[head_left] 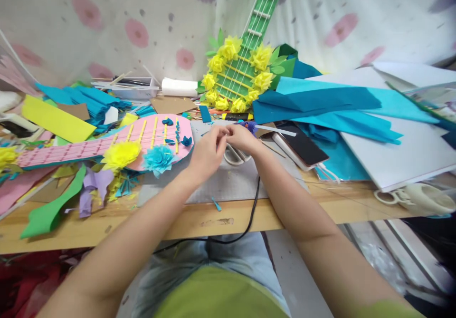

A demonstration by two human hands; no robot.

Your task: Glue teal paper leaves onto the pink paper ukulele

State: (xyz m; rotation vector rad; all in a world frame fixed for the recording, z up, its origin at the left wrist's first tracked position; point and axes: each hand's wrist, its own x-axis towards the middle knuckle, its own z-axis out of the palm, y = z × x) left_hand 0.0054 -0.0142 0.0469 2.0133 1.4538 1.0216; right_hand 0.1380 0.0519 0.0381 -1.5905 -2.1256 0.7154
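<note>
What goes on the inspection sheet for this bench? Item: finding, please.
Surface: light-brown wooden table, flat grey mat.
Job's things: pink stringed guitar model at left; grey loop handles, apparently scissors, near both hands.
Clutter: blue folded paper, black-screened phone, cream mug.
Hands: bare left hand and right hand, fingertips together; any held item hidden.
Cables: thin black cable crossing the table's front edge.
Surroundings: white curtain with pink spots behind.

1 cream mug (423, 200) sits right of 1 black phone (310, 146), and 1 patterned curtain (156, 9) hangs behind.
</note>
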